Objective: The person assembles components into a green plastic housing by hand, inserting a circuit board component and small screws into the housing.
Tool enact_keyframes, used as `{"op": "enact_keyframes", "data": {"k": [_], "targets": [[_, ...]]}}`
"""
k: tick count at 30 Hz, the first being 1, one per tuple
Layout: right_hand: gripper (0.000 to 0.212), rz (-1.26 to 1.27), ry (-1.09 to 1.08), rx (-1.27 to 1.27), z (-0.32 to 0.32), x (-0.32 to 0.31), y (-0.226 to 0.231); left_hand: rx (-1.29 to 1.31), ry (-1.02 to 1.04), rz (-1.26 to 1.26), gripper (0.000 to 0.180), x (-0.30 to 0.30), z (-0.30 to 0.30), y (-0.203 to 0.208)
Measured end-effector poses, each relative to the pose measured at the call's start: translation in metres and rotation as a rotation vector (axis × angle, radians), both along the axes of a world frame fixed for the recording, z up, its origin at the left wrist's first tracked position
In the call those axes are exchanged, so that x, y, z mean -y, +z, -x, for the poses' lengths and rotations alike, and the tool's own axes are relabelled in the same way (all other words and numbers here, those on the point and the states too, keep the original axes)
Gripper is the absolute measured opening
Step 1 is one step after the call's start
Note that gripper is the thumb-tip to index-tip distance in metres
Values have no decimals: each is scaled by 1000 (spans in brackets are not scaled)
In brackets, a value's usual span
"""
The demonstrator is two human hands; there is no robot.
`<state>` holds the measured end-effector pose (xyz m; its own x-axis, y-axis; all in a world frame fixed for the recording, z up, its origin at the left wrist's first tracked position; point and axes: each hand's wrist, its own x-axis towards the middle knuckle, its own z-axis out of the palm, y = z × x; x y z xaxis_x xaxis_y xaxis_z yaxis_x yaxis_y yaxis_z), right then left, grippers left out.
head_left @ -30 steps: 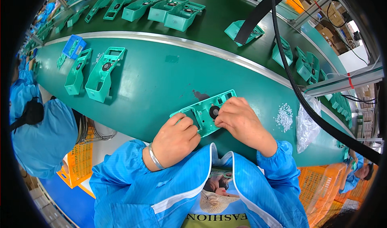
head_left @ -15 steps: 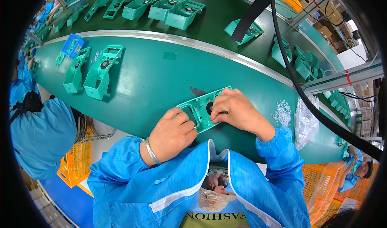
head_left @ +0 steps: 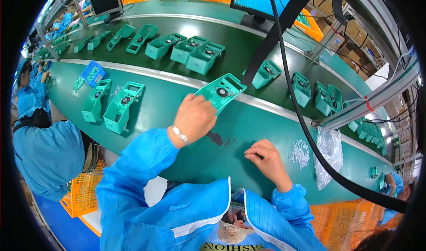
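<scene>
My left hand (head_left: 195, 118) is closed round one end of a green plastic housing (head_left: 213, 90). The housing has a round black part with a pale centre, and it is held up over the metal rail at the far side of the bench. My fingers hide its near end. My right hand (head_left: 269, 161) is apart from it, low over the green bench top. Its thumb and fingers are pressed together, and anything between them is too small to make out. Dark specks (head_left: 228, 142) lie to its left, and a pile of small clear pieces (head_left: 299, 154) lies to its right.
Two green housings (head_left: 123, 107) stand on the bench at left, beside a blue bin (head_left: 93, 73) of small green parts. More housings line the dark green belt (head_left: 166, 69) behind the rail. A clear plastic bag (head_left: 329, 155) lies at right. A black cable (head_left: 306, 131) hangs across the view.
My left hand has carried the housing away from me, up to the rail. My right hand has let go of it and is now apart. The view has tilted up, showing monitors.
</scene>
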<state>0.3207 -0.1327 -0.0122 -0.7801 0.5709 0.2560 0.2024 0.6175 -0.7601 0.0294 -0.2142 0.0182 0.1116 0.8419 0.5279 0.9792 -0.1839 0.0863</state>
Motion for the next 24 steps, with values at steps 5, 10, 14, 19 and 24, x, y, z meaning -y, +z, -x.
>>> {"op": "enact_keyframes", "data": {"k": [5, 10, 14, 19, 24], "targets": [[12, -321, 22, 11, 8, 2, -13, -42, 136, -61, 14, -98, 5, -26], [8, -298, 26, 18, 10, 1, -10, -70, 189, -58, 10, -168, 2, -43], [9, -294, 44, 23, 14, 1, -10, -60, 161, -77, 12, -199, 13, -50], [12, -280, -5, -12, 5, -3, -18, -9, 116, -217, 16, -185, 22, -18], [12, -273, 16, -11, 19, 5, -10, -128, 619, -211, 21, -130, 187, -11]]}}
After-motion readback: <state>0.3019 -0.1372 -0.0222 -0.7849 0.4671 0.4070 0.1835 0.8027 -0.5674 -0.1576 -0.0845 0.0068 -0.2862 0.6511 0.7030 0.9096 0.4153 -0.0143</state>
